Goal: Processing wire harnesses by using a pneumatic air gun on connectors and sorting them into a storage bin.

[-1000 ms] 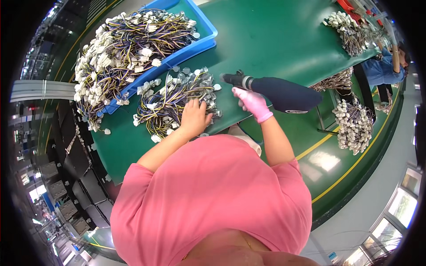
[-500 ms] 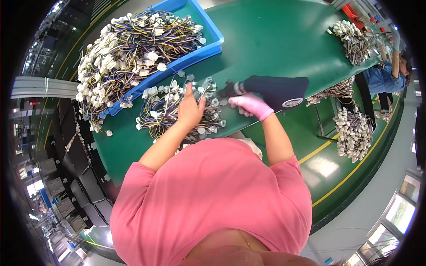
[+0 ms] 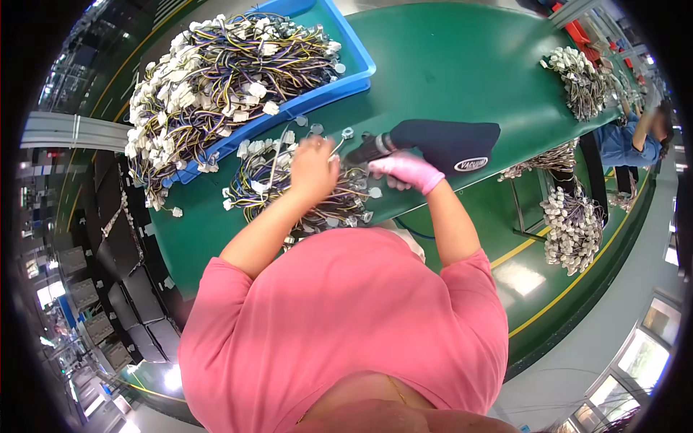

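Observation:
My right hand (image 3: 408, 172), in a pink glove, is closed round the handle of a black handheld vacuum gun (image 3: 372, 149). Behind the gun a dark blue cloth bag (image 3: 451, 143) trails to the right, and its nozzle points left at a heap of wire harnesses (image 3: 253, 184) on the table. Bare and over that heap, my left hand (image 3: 314, 175) has its fingers curled and smeared by motion, so what they hold cannot be made out. Round grey connector ends lie about the heap, one of them (image 3: 375, 193) by the table's near edge.
A blue tray (image 3: 296, 107) piled with harnesses with white connectors stands at the back left on the green table (image 3: 433, 65). More harness bundles (image 3: 574, 79) lie at the far right, and others hang on a rack (image 3: 574, 231). A co-worker in blue (image 3: 624, 144) is at the right.
My left hand's fingers have gone from stretched out to curled over the heap. The vacuum gun's nozzle has dipped slightly left, and some grey connector ends have shifted.

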{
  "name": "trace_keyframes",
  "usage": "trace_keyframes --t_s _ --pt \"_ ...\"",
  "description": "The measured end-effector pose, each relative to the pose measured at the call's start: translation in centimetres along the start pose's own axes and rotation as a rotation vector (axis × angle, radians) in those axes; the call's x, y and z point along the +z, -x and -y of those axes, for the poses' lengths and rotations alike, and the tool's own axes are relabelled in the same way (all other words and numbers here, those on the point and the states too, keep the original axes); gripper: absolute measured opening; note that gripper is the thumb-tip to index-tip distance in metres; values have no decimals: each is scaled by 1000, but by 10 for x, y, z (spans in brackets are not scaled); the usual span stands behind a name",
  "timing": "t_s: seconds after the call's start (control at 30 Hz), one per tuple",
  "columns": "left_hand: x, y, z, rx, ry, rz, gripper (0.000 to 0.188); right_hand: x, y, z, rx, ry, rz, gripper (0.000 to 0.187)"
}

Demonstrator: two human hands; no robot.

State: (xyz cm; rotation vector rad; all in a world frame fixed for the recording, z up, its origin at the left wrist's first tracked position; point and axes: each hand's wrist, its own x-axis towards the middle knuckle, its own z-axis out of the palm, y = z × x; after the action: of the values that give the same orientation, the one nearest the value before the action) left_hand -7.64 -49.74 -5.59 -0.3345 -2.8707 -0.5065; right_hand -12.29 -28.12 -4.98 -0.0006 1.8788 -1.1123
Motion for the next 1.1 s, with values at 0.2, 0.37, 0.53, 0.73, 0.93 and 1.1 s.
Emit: trace_keyframes --t_s 0.2,0.37,0.53,0.73,0.93,1.1 --pt "48 -19 41 -200 -191 323 33 17 -15 7 -16 180 5 42" --pt "40 -11 39 -54 13 305 29 -21 7 1 -88 -323 -182 35" --pt "42 -18 39 -103 286 278 32 5 -14 8 -44 -22 -80 38" --pt "28 -26 25 231 266 66 36 5 -19 15 -1 -15 -154 40" --pt "47 -55 87 -270 -395 248 28 -27 -7 -6 -4 -148 -100 36" --pt "70 -56 88 -458 -117 251 38 0 6 -11 66 -146 -91 32"
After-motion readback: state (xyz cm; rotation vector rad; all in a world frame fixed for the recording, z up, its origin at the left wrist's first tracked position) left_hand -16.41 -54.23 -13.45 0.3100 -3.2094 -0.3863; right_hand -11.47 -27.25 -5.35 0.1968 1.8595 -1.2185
